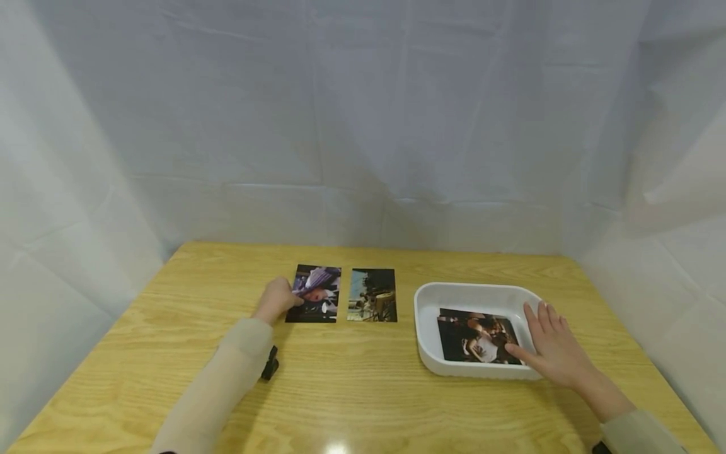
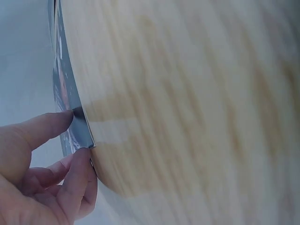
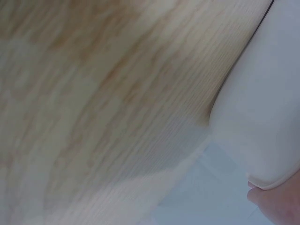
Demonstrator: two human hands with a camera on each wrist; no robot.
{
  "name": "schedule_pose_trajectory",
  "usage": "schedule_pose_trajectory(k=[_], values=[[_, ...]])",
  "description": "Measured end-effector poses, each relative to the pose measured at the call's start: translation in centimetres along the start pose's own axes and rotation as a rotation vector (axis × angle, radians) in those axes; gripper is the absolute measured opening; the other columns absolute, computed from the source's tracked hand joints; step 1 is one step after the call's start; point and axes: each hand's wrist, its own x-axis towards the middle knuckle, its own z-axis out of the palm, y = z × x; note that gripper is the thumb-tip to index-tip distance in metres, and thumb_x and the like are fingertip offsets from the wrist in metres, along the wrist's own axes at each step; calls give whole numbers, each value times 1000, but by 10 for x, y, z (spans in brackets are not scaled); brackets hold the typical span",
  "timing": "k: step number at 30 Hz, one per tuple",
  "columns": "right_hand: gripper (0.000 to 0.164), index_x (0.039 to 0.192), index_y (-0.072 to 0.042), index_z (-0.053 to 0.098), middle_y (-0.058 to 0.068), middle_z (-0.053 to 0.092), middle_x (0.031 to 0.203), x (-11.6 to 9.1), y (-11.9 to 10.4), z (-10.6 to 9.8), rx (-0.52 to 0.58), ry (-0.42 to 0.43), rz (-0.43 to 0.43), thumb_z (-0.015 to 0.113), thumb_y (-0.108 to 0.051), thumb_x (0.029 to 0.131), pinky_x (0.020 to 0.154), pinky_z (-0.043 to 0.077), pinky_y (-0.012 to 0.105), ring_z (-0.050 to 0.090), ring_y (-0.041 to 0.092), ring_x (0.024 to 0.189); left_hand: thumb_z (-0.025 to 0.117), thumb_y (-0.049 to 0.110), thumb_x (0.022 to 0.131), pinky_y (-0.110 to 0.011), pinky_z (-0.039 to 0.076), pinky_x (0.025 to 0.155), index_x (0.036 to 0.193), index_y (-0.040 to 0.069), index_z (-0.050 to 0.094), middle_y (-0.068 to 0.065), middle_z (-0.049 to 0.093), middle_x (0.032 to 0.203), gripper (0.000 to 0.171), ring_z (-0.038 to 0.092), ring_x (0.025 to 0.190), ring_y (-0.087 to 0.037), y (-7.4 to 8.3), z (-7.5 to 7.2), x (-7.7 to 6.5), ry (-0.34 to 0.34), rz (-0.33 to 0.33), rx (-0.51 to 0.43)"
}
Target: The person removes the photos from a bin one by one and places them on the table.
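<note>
Left hand (image 1: 276, 299) is touching a purple-toned photo (image 1: 327, 304) toward the tabletop's (image 1: 363, 403) far edge.
Fingertips are meeting its left side, whether pinching I cannot tell; the spread right hand (image 1: 554, 347) is resting at the white tray's (image 1: 476, 289) right rim.

You can read no text, label, brand, number or sign in any of the three views: not on the left photo (image 1: 322, 293), the middle photo (image 1: 372, 296) or the photo in the tray (image 1: 482, 338), nor on the white tray (image 1: 482, 295) itself or the wooden table (image 1: 351, 372).
</note>
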Motion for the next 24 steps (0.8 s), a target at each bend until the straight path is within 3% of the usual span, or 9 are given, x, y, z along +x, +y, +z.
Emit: schedule_pose_trajectory(k=[24], values=[[87,136,12,7,42,4,133,0,4,3,6,6,-11,46,-48,87,95,8,61,-1,50,124,72,7,68,-27,33,47,60,2,45,-4,41,58,29,36,53,-17,3,-2,-2,-2,12,8]])
